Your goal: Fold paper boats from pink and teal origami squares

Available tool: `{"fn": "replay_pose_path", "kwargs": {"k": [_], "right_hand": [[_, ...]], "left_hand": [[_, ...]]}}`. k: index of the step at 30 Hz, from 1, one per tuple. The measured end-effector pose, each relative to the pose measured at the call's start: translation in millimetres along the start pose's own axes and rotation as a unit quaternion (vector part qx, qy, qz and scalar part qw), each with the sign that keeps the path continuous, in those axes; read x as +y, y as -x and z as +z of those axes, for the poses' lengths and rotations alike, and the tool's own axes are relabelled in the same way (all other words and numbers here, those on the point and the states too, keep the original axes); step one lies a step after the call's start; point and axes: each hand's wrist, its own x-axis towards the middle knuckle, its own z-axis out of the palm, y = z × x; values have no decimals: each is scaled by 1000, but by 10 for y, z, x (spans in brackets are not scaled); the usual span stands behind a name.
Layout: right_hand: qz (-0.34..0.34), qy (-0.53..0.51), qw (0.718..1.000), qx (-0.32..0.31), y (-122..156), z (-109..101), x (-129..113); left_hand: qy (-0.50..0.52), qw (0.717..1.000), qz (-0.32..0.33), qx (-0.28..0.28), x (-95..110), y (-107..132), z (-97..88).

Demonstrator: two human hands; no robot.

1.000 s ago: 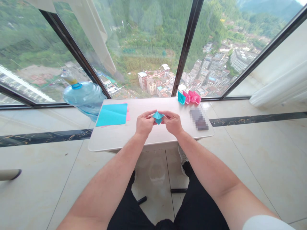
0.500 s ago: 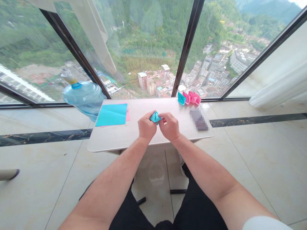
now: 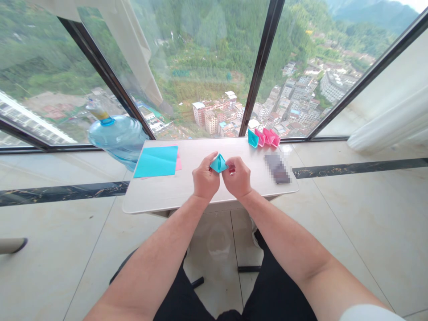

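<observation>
Between my two hands, above the table's front half, is a small blue folded paper boat (image 3: 218,163) with a peaked middle. My left hand (image 3: 206,178) grips its left side, thumb and fingers closed on the paper. At the boat's right corner, my right hand (image 3: 236,176) pinches the edge with curled fingers. Farther back, to the right, a blue paper boat (image 3: 253,138) stands in a row with several pink paper boats (image 3: 267,137). Flat sheets of blue paper (image 3: 156,161) lie on the left, with pink paper (image 3: 179,161) showing from underneath.
The white table (image 3: 160,196) stands against tall windows. A large blue water bottle (image 3: 115,136) is beside its left end. On the right lies a blurred dark object (image 3: 278,169). My legs are under the table's front edge.
The boat in my hands has shifted slightly right and shows a wider, more opened face. My left thumb has moved a little, and both hands still hold the paper.
</observation>
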Motion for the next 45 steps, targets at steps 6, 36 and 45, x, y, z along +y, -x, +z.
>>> {"fn": "replay_pose_path", "kwargs": {"k": [6,36,45], "right_hand": [[7,18,1000,6,-11,-17,2],[-50,61,996,50,-13,24,-2],[-88,-37,995,36,-37,-19,-2]], "left_hand": [[-33,999,-6,3,47,44,24],[-120,991,-7,57,28,26,66],[-23,998,-16,55,87,-18,29]]}}
